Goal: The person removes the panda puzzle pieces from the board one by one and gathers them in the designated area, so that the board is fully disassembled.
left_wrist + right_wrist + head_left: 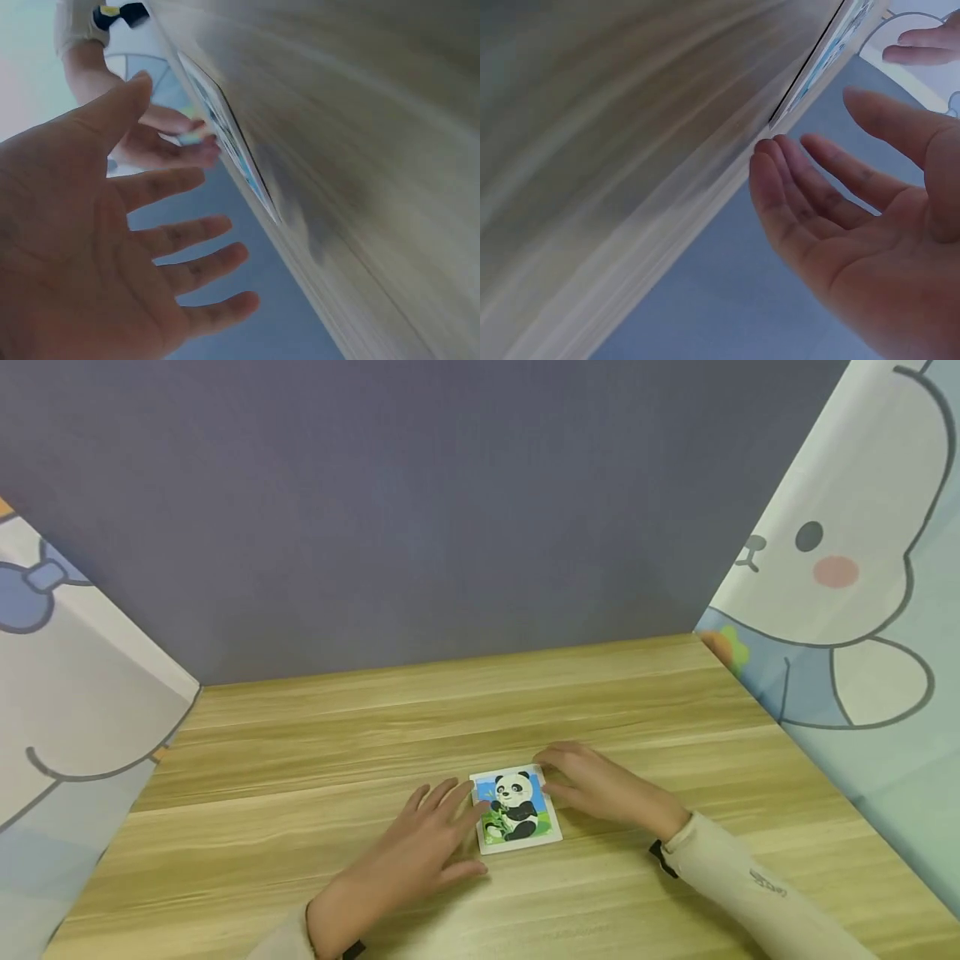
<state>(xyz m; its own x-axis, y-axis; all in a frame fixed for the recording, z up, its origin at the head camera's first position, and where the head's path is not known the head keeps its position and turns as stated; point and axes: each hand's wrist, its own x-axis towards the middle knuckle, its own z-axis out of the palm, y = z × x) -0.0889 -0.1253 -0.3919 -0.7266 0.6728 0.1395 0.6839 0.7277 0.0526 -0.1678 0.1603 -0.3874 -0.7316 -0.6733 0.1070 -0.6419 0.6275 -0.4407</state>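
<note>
A small flat panda picture (516, 811) with a white border lies face up on the wooden table, showing a panda with bamboo. From the left, my left hand (420, 853) reaches over with fingers spread, its index fingertip overlapping the picture's left side in the head view. The left wrist view shows this left hand (90, 247) with an empty palm and fairly straight fingers. At the upper right corner of the picture is my right hand (600, 785), fingertips right at the border. In the right wrist view the right hand (870, 225) has gently bent fingers and holds nothing.
The wood-grain table (322, 735) runs back to a dark grey-blue wall panel (450, 510). Side panels with cartoon animals, a left panel (97, 693) and a right panel (847, 635), flank it. Both forearms wear light sleeves, the right sleeve (750, 877) crossing the table's front right.
</note>
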